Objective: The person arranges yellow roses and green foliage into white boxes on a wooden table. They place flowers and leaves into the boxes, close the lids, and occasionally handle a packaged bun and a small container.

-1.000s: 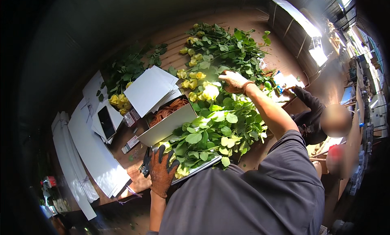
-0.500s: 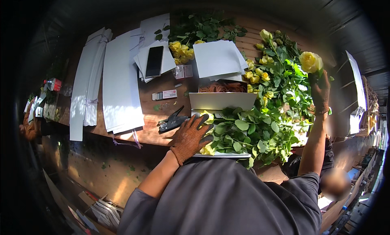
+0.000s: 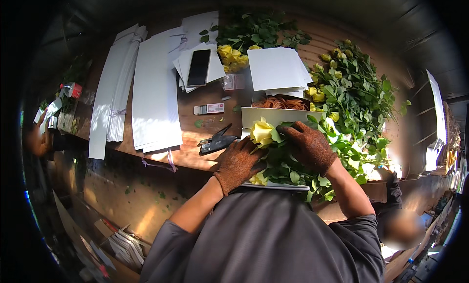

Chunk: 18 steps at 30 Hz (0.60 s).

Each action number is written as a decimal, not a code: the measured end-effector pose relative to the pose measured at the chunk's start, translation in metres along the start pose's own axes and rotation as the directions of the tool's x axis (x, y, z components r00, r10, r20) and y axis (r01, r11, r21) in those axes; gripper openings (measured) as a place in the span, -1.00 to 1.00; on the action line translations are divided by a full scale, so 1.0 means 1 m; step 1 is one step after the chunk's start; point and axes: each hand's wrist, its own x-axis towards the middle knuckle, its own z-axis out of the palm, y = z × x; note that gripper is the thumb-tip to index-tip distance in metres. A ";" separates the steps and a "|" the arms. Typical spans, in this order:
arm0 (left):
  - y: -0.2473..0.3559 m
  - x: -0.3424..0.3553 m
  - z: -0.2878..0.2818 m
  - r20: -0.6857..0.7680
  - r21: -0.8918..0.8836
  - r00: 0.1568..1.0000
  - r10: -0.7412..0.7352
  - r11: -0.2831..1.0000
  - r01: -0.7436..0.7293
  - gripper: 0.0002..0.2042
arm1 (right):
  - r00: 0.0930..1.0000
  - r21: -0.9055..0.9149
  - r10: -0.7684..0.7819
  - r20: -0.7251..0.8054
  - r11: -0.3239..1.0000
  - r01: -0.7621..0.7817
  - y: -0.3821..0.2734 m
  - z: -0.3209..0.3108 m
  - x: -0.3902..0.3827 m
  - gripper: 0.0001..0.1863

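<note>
A yellow rose [image 3: 262,132] lies at the near edge of the table, above a leafy bunch of roses [image 3: 294,177] on a white sheet [image 3: 278,186]. My right hand [image 3: 311,148], in a brown glove, is closed on this rose just below its bloom. My left hand [image 3: 239,164], gloved likewise, rests with fingers spread against the rose heads at the bunch's left end. Another yellow bloom [image 3: 258,178] shows beneath its fingers. Close to the left hand's far side lies a black stapler [image 3: 217,142]. The stems under the leaves are hidden.
Beyond my hands stands an open box [image 3: 251,116] of brown rubber bands [image 3: 288,103], with white cards [image 3: 276,70] over it. Loose roses [image 3: 354,87] heap up on the right. White cardboard stacks [image 3: 155,95], a phone [image 3: 199,68] and a small carton [image 3: 209,109] lie left. Another person [image 3: 398,224] is at right.
My right hand has come down and left from the far right, bringing the yellow rose to the bunch. My left hand stays at the bunch's left end. The view has shifted slightly.
</note>
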 end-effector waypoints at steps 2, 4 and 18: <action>-0.004 -0.007 0.010 -0.042 0.096 0.998 0.046 0.995 -0.042 -0.55 | 0.998 -0.035 0.023 0.053 0.999 -0.021 0.017 0.034 0.003 -0.48; -0.003 -0.009 0.014 -0.062 0.149 0.996 0.064 0.987 -0.054 -0.54 | 0.999 -0.092 0.033 0.001 0.995 -0.032 0.022 0.053 -0.001 -0.47; -0.007 -0.007 0.013 -0.047 0.177 0.999 0.016 0.984 -0.007 -0.53 | 0.995 -0.279 0.093 0.028 0.957 -0.082 0.016 0.070 -0.001 -0.68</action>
